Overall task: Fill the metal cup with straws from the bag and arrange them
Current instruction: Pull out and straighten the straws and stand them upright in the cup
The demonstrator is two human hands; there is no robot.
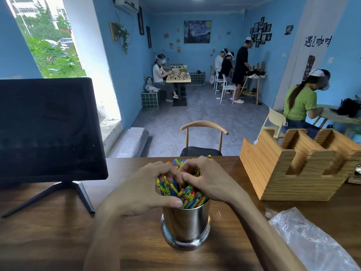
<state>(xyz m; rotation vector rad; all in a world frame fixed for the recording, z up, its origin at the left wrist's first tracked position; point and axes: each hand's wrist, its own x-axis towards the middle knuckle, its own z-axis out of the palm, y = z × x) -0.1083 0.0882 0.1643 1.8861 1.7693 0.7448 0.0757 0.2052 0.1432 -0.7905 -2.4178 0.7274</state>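
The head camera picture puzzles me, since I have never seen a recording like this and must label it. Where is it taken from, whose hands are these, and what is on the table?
There is no machine here. A person wears a wide-angle camera on the head, looking forward and down, so you see that person's own two bare hands. The left hand and the right hand both curl over a bundle of coloured straws that stands in a shiny metal cup, fingers among the straw tips as if tidying them. The cup stands on a wooden table. To the right lies a clear plastic bag, and behind it a wooden organiser box. At left stands a dark screen on a stand. Other people work in the room behind.
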